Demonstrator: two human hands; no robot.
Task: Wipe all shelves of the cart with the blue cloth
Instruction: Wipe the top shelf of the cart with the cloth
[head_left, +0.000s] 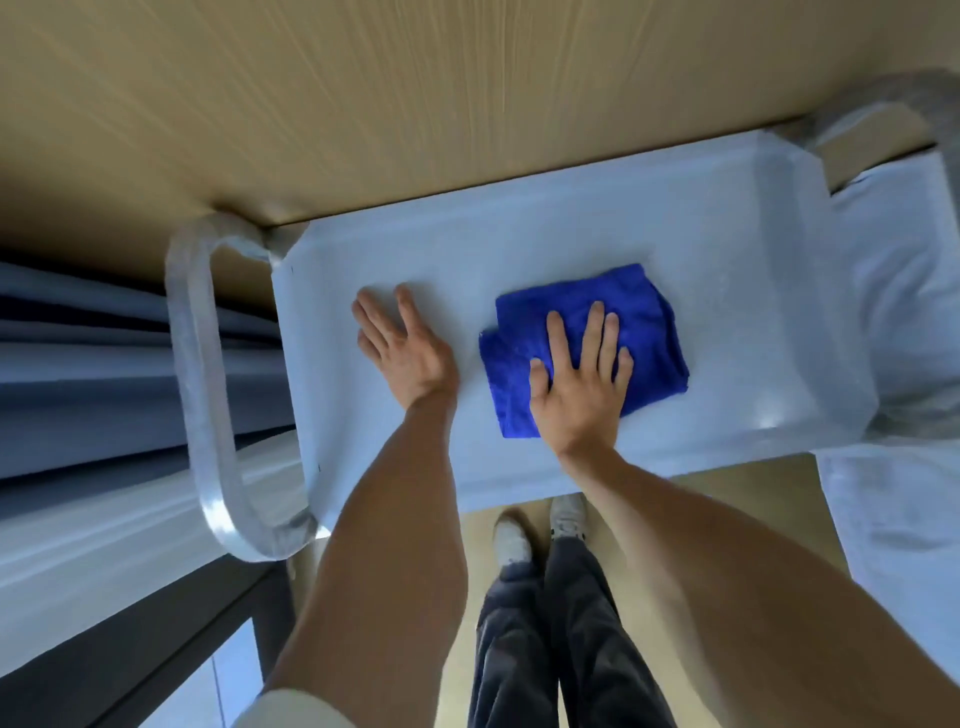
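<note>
Pressing flat on the blue cloth, the right hand has its fingers straight and slightly spread, not curled round the fabric. The cloth lies folded on the top shelf of the white cart, towards the shelf's right half and nearer its front edge than its back. The left hand rests palm-down on the bare shelf just beside the cloth, on the cloth's left, its fingers straight and slightly apart, holding nothing. A rounded, plastic-wrapped handle curves off the shelf's left end, and another shows at its far right corner. Below the shelf's front edge stand the person's white shoes on the wooden floor.
</note>
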